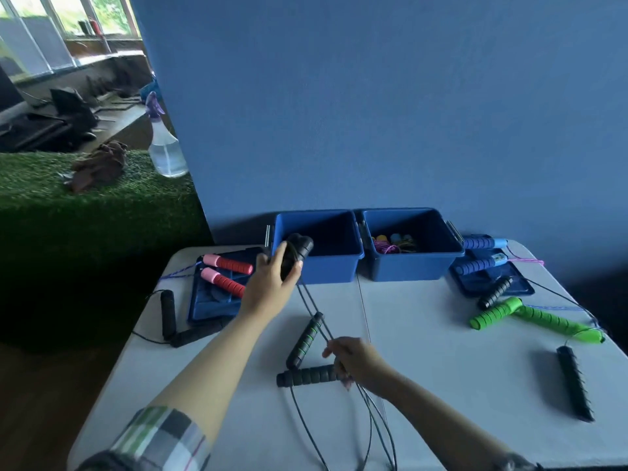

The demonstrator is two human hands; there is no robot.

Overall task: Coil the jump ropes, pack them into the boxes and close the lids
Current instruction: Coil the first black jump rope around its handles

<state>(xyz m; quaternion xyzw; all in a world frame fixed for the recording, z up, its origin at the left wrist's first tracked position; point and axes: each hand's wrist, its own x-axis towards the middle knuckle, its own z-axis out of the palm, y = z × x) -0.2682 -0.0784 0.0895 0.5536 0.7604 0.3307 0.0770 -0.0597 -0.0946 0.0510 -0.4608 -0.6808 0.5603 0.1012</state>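
Left hand [272,283] grips black handles [296,253] at left box [326,266] rim; right hand [356,360] pinches the black cord [314,309] above the surface [441,368].

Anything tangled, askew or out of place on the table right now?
Nothing damaged or spilled. The thin black cord from the black foam handles in the left hand runs across a loose black handle with green stripes to the right hand, so it might snag there.
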